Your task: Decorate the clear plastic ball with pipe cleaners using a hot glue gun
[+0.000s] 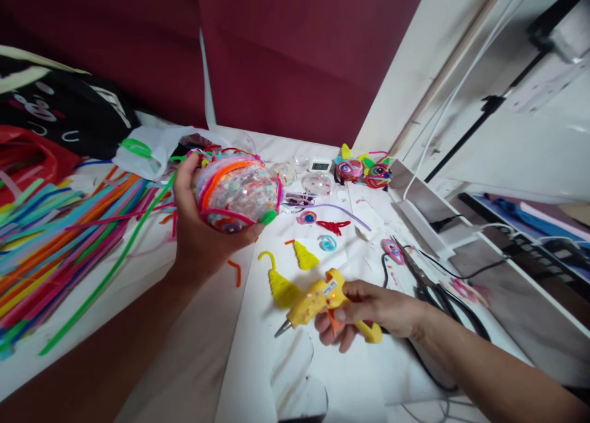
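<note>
Raised over the table, my left hand is wrapped round a clear ball with colourful confetti-like bits showing through it. Pink, orange and purple pipe cleaners band the ball, and a small green piece sits near my thumb. My right hand grips a yellow hot glue gun with an orange trigger; its metal nozzle points down and left. Just behind the glue gun lie two yellow pipe-cleaner shapes, one with a curled tail, the other with an orange tip.
Many loose pipe cleaners cover the left side. A blue coil, a red twisted piece and scissors lie on the table. Two decorated balls and a small digital display stand at the back. A cable runs at right.
</note>
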A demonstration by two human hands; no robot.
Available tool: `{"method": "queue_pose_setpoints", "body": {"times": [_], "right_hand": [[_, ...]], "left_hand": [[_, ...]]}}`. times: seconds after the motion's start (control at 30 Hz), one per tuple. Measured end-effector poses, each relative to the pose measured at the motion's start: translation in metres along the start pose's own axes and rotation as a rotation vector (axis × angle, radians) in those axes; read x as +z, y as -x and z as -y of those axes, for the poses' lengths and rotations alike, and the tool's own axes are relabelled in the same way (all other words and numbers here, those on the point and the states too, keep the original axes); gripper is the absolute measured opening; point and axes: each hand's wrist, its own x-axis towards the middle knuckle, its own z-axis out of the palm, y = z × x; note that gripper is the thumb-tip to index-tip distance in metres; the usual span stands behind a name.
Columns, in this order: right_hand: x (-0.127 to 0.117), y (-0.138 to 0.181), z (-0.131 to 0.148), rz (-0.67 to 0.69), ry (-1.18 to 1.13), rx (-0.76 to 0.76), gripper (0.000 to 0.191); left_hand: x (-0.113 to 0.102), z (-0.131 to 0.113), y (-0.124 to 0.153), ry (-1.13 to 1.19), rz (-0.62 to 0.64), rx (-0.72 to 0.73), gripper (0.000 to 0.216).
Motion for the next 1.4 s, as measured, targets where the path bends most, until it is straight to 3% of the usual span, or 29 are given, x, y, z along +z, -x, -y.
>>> {"method": "queue_pose_setpoints", "body": {"times": [0.4, 0.53, 0.7, 0.87, 0.97, 1.07, 1.17, 1.27, 1.4], "right_hand": [[-0.016, -0.086, 0.05, -0.191, -0.042, -0.295, 0.04], [-0.018, -0.069, 0.052, -0.192, -0.008, -0.316, 0.038], [-0.014, -0.022, 0.032, -0.161, 0.147, -0.122, 0.033], [-0.013, -0.012, 0.014, -0.256, 0.264, 0.005, 0.044], [-0.014, -0.012, 0.011, -0.331, 0.483, 0.023, 0.044], [-0.016, -0.007, 0.019, -0.509, 0.955, 0.01, 0.042], [-0.025, -0.007, 0.043, -0.695, 1.398, -0.133, 0.038], [-0.042, -0.027, 0.073, -0.751, 1.466, -0.241, 0.025], [-0.069, -0.079, 0.105, -0.744, 1.554, -0.289, 0.023]], "left_hand": [[-0.006, 0.004, -0.005, -0.052, -0.073, -0.06, 0.128], [-0.006, 0.004, -0.005, -0.053, -0.092, -0.072, 0.127], [-0.005, 0.002, -0.003, -0.051, -0.082, -0.072, 0.123], [-0.003, -0.001, -0.001, -0.039, -0.08, -0.08, 0.122], [-0.003, 0.0, -0.001, -0.06, -0.084, -0.081, 0.121], [-0.003, 0.002, -0.002, -0.06, -0.085, -0.08, 0.121], [-0.003, 0.004, -0.001, -0.076, -0.071, -0.072, 0.123], [-0.003, 0.005, 0.001, -0.079, -0.052, -0.066, 0.123], [-0.003, 0.008, 0.004, -0.11, -0.024, -0.079, 0.127]]}}
